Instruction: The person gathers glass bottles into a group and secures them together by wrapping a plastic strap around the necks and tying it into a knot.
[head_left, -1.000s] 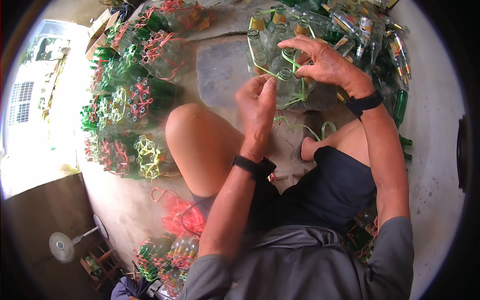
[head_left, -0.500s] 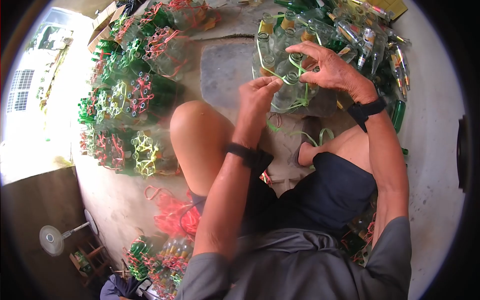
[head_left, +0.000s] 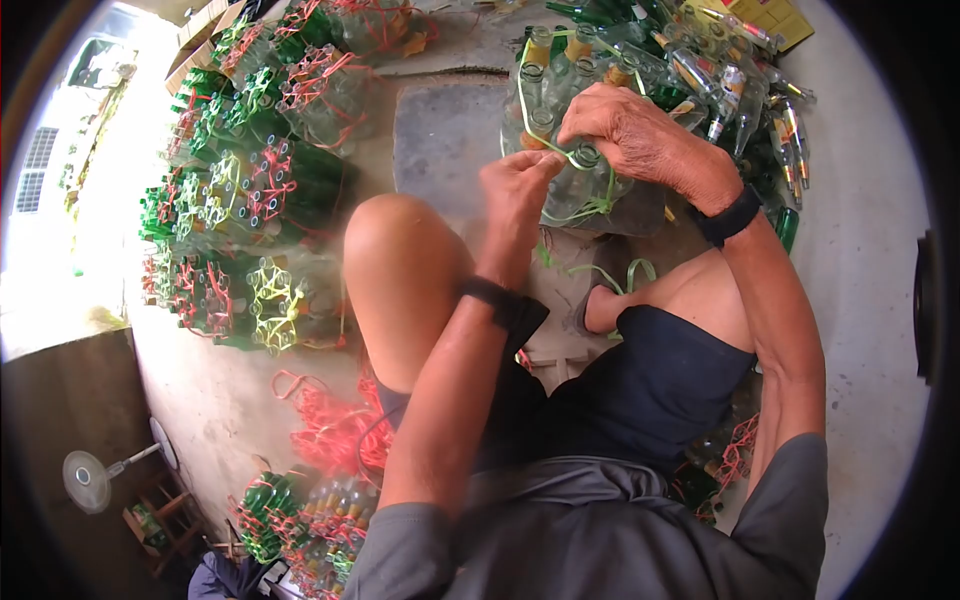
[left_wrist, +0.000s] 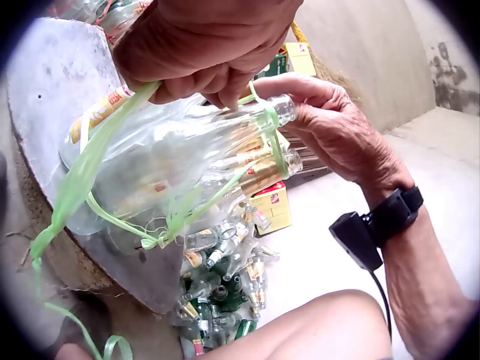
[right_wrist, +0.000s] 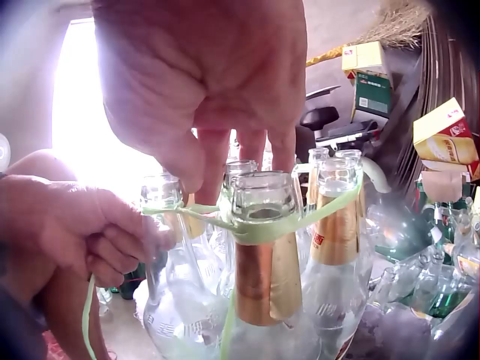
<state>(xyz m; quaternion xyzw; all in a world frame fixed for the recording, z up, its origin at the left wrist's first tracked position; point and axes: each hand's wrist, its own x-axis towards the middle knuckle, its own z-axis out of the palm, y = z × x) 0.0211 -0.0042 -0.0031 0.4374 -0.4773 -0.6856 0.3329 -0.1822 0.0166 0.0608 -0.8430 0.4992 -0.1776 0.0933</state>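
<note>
A bundle of clear glass bottles [right_wrist: 259,296], several with gold neck foil, stands upright in front of me. Pale green plastic twine [right_wrist: 300,223] runs around the necks, with a knotted tuft [head_left: 600,205] on the near side. My left hand [head_left: 518,195] pinches the twine just left of the nearest bottle neck [head_left: 585,157]; a loose tail [left_wrist: 71,195] hangs from its fingers. Over the necks, my right hand [head_left: 650,138] has its fingers drawn in, with thumb and fingertips at the twine beside the neck [left_wrist: 283,110]. Its fingertips are partly hidden behind the necks in the right wrist view.
A grey slab [head_left: 440,140] lies beneath the bundle. Loose bottles [head_left: 725,90] are heaped to the right. Tied bundles of green and clear bottles [head_left: 240,190] stand at left. Red twine [head_left: 335,430] lies near my left knee, and a fan [head_left: 88,482] stands at lower left.
My right hand's fingers, spread around a bottle neck before, have drawn together and moved left toward my left hand. The left hand keeps its pinch on the twine.
</note>
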